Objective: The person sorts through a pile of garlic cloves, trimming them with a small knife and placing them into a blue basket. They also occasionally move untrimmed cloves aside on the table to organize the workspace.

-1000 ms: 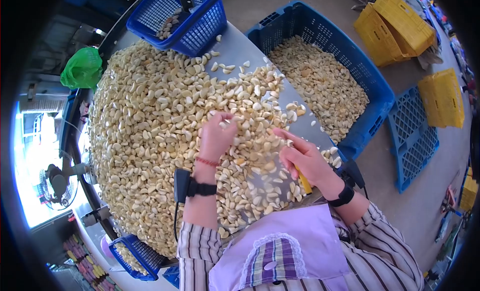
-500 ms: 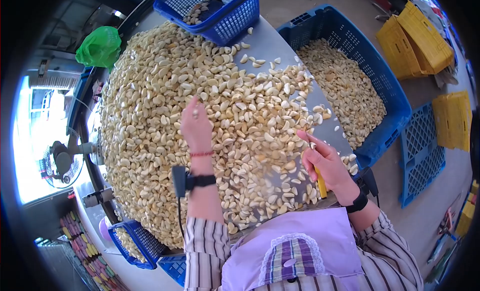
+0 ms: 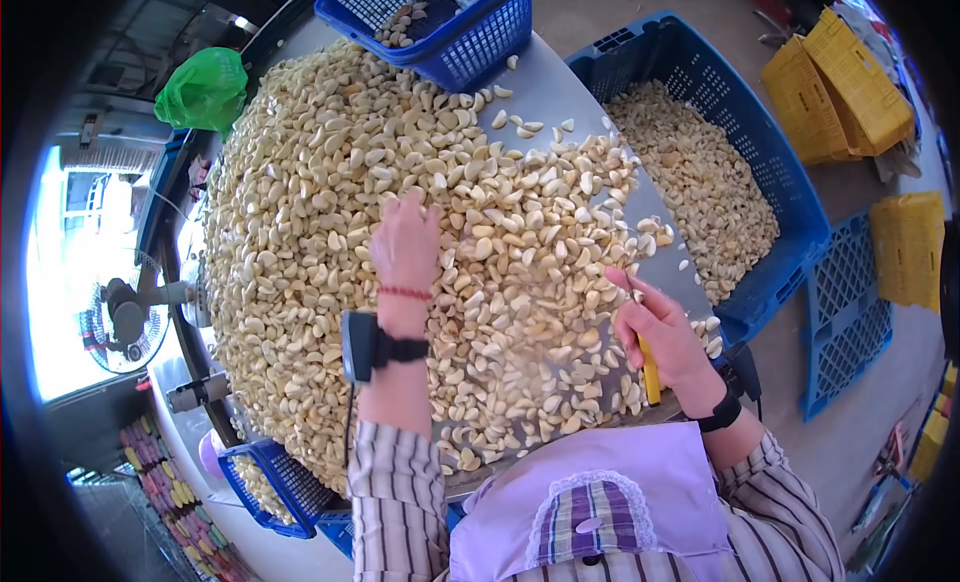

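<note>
Peeled garlic cloves (image 3: 300, 212) lie in a wide heap over a metal table (image 3: 560, 77). My left hand (image 3: 405, 244), back up with a red bracelet at its wrist, reaches into the heap. Its fingers are spread and touch the cloves; nothing shows in its grip. My right hand (image 3: 665, 337) is closed around a yellow-handled knife (image 3: 651, 372) at the table's right edge, beside a thinner spread of cloves. The handle's end sticks out below the fist, and the blade is mostly hidden by the fingers.
A blue basket (image 3: 470, 52) with some cloves stands at the table's far edge. To the right a large blue crate (image 3: 800, 207) holds many cloves. A small blue basket (image 3: 300, 512), a green bag (image 3: 200, 87) and a fan (image 3: 128, 312) are on the left; yellow crates (image 3: 850, 82) lie farther right.
My left hand has moved slightly right and its fingers have spread over the cloves. My right hand keeps hold of the knife, almost unmoved. The whole view has shifted a little.
</note>
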`<action>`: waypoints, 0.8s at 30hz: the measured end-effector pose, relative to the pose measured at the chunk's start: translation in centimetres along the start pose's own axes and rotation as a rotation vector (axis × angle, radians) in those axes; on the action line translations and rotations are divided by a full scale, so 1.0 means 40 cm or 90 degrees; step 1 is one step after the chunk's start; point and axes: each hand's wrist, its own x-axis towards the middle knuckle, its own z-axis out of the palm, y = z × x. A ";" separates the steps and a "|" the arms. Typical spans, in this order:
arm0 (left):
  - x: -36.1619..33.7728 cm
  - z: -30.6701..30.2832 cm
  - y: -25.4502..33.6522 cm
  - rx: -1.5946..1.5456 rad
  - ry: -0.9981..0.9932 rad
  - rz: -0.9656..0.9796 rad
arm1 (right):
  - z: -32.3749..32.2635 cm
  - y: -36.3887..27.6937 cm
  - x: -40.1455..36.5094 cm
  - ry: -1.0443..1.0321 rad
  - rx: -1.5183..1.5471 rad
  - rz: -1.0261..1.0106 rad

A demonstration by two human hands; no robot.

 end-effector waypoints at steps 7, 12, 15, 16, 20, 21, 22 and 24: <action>0.054 0.073 -0.108 -0.216 -0.021 -0.024 | 0.018 -0.004 -0.007 -0.030 -0.036 0.027; -0.078 -0.065 -0.005 -0.929 -0.186 -0.296 | 0.061 -0.014 -0.012 -0.040 -0.182 0.018; -0.194 -0.083 0.020 -1.092 -0.275 -0.290 | 0.086 -0.007 0.001 -0.075 -0.340 -0.099; -0.224 -0.091 0.036 -1.099 -0.274 -0.289 | 0.097 -0.010 0.002 -0.074 -0.346 -0.099; -0.311 -0.151 0.100 -1.023 -0.269 -0.250 | 0.140 -0.016 -0.001 -0.145 -0.402 -0.124; -0.328 -0.160 0.109 -0.982 -0.245 -0.201 | 0.144 -0.005 -0.001 -0.154 -0.437 -0.162; -0.342 -0.166 0.111 -0.939 -0.219 -0.153 | 0.147 0.001 -0.002 -0.163 -0.470 -0.200; -0.358 -0.171 0.099 -0.874 -0.209 -0.122 | 0.159 -0.023 -0.019 -0.178 -0.457 -0.136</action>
